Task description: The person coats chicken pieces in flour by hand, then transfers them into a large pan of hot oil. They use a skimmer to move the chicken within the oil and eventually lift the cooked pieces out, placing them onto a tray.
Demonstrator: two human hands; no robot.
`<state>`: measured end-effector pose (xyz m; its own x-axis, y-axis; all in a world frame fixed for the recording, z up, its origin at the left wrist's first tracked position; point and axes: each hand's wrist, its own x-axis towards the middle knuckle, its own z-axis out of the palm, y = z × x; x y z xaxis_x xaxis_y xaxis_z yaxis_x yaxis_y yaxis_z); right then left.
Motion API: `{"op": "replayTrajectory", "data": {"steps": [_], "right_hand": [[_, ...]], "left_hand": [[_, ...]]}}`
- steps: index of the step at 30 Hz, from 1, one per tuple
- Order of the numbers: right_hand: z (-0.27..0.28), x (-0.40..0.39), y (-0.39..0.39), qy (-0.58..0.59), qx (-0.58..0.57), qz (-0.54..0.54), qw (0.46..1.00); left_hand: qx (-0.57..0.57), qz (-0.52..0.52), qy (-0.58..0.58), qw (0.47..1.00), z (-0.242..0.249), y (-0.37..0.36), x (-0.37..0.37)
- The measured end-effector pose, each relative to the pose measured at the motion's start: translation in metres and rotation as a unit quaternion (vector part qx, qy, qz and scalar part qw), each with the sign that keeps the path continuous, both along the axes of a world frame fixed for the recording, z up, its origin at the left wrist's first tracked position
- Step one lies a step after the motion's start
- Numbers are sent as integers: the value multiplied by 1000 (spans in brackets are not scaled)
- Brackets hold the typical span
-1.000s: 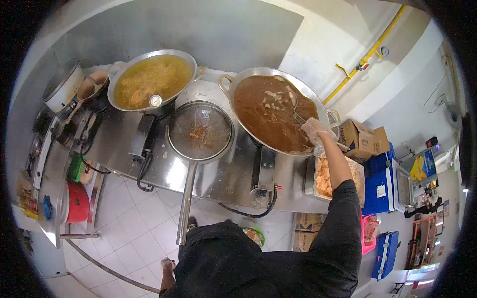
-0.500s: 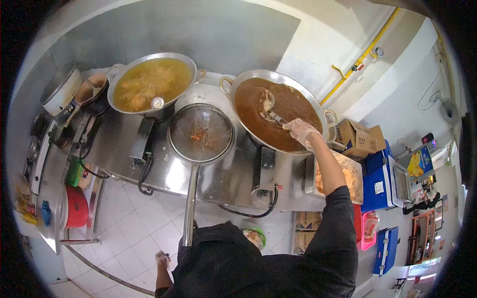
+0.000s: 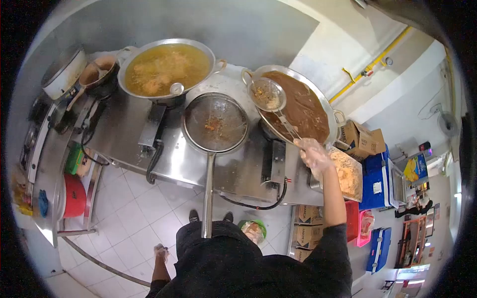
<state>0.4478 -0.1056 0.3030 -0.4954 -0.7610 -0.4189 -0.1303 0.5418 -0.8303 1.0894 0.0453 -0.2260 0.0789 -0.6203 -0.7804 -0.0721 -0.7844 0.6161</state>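
My right hand (image 3: 316, 156), in a clear glove, grips the handle of a round skimmer (image 3: 268, 94). Pale and brown bits lie in the skimmer, which is over the left side of a wide pan (image 3: 310, 107) of brown liquid. My left hand (image 3: 161, 252), gloved too, hangs low at my side over the floor, fingers curled; whatever it may hold is too small to make out. Between the two pans a large strainer (image 3: 215, 122) with orange crumbs rests on the steel counter (image 3: 181, 164), its long handle pointing at me.
At the left, a pan of yellow oil (image 3: 166, 69) holds frying pieces and a round gauge. Farther left are pots (image 3: 101, 74). A tray of breading (image 3: 348, 174), a cardboard box (image 3: 365, 141) and a blue cooler (image 3: 376, 181) stand at the right. A hose crosses the floor.
The skimmer has moved up out of the brown liquid to the pan's left side, and my right hand has come down nearer me. The view has shifted slightly.
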Motion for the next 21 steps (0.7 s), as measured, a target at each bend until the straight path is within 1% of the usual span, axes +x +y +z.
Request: {"op": "replayTrajectory", "data": {"steps": [2,3,4,6,7,8,9,10,12,13,14,16,17,19,21], "right_hand": [[-9,19,4,58,35,59,996],[-28,29,8,215,10,140,966],[-60,39,11,364,-17,217,905],[-120,73,5,423,-16,236,875],[-147,100,-3,342,16,182,922],[-167,123,-10,374,15,186,908],[-185,140,-12,404,16,190,895],[-204,150,-11,426,40,185,885],[-232,160,-20,475,72,178,859],[-243,163,-19,482,72,180,855],[-251,163,-21,489,71,177,851],[-253,165,-23,504,64,175,843],[-250,167,-24,510,58,176,840],[-255,164,-25,535,42,180,824],[-277,154,-35,575,24,172,800]], "left_hand": [[22,-24,-36,999,-4,-8,6],[26,-37,-50,998,-5,-13,7],[0,-31,-32,999,-18,-16,13],[-127,-58,15,990,-60,-17,34],[-231,-98,22,968,-84,-17,46],[-323,-139,21,936,-96,-20,54],[-360,-123,45,923,-100,-21,58],[-397,-109,70,909,-102,-21,63],[-305,-39,84,948,-99,-37,61],[-224,29,125,966,-81,-42,61],[-144,95,166,971,-61,-45,60],[-105,140,115,978,-23,-36,50],[-86,162,90,979,-13,-36,47],[-100,158,92,978,-28,-4,55],[-40,295,248,922,-42,33,61]]}}
